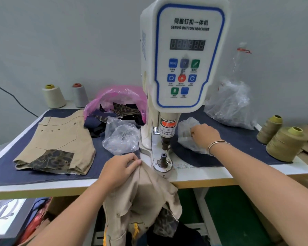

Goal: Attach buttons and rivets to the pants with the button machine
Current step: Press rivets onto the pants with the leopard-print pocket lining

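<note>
Meanwhile our left hand grips the khaki pants beside the button machine; our right hand pinches inside a clear plastic bag.

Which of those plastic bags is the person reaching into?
The small clear bag right of the machine's post; the right hand pinches it. The others lie untouched.

Tan pants hang off the table edge beside the white button machine.
</note>
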{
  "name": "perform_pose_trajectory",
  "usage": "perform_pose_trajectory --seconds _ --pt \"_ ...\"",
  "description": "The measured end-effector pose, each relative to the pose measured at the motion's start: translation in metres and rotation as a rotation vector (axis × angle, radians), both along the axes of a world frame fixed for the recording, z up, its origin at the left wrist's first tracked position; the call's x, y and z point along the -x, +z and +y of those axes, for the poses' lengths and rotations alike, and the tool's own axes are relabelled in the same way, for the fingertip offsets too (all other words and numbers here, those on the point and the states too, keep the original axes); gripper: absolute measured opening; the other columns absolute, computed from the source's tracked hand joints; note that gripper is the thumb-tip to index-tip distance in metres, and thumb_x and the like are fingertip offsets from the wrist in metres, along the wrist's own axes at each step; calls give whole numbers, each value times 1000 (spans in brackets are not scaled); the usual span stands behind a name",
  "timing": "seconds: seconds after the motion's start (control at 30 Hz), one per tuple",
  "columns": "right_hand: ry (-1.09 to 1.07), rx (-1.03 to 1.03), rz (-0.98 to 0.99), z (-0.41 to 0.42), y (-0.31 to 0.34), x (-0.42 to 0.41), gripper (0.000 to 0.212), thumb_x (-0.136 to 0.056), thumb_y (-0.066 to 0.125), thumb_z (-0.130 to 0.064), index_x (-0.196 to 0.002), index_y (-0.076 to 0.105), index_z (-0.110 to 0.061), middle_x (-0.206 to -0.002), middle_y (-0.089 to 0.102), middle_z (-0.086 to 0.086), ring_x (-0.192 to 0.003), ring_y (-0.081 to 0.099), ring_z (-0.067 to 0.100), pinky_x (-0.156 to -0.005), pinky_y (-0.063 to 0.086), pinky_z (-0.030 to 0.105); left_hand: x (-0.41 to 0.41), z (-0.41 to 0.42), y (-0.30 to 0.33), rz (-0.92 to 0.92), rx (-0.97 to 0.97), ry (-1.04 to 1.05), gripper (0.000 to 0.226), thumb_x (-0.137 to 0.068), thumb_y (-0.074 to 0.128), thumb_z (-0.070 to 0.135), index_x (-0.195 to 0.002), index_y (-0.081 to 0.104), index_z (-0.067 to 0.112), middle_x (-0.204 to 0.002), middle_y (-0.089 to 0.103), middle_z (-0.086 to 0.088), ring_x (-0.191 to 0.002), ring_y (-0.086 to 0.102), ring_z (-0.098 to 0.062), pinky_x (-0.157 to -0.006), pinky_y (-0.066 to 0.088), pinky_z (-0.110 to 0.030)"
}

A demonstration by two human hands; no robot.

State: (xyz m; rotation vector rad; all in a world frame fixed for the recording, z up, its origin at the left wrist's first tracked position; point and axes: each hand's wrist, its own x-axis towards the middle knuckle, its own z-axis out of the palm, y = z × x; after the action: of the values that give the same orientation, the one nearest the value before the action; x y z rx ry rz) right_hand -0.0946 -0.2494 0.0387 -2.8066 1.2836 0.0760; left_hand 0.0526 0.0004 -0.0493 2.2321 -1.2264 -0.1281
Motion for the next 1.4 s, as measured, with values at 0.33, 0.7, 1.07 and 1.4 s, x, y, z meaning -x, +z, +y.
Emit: perform_pose_trajectory --seconds 0.33,0.7,1.07,1.4 --pt "-9 -107 377 1 -1 -38 5 -83 48 -10 -84 53 -10 -116 57 5 -110 55 30 -87 39 37 -5 -2 -5 50 29 21 18 -92 55 48 -79 62 38 -79 67 19 -80 59 -3 -68 46 -30" --pt "79 21 352 3 -3 -48 49 -68 63 -18 -116 56 -9 -117 59 4 -110 59 30 -88 51 47 -7 -4 -7 107 50 53 19 -90 58 46 -78 65 33 -78 67 17 -79 59 -3 -69 47 -30" --pt "-108 -120 -505 -4 1 6 15 -88 58 -18 -88 71 -11 -95 69 6 -90 62 25 -80 51 37 -8 -4 -8 114 55 67 19 -90 58 48 -78 66 34 -78 66 20 -80 58 -2 -66 44 -28" --pt "-419 -1565 -1216 109 -27 22 14 -88 63 -13 -77 54 -11 -46 38 -6 -36 32 4 -30 24 14 -7 -3 -7 118 64 63 18 -90 58 47 -78 66 36 -80 67 20 -82 59 -2 -72 49 -31"
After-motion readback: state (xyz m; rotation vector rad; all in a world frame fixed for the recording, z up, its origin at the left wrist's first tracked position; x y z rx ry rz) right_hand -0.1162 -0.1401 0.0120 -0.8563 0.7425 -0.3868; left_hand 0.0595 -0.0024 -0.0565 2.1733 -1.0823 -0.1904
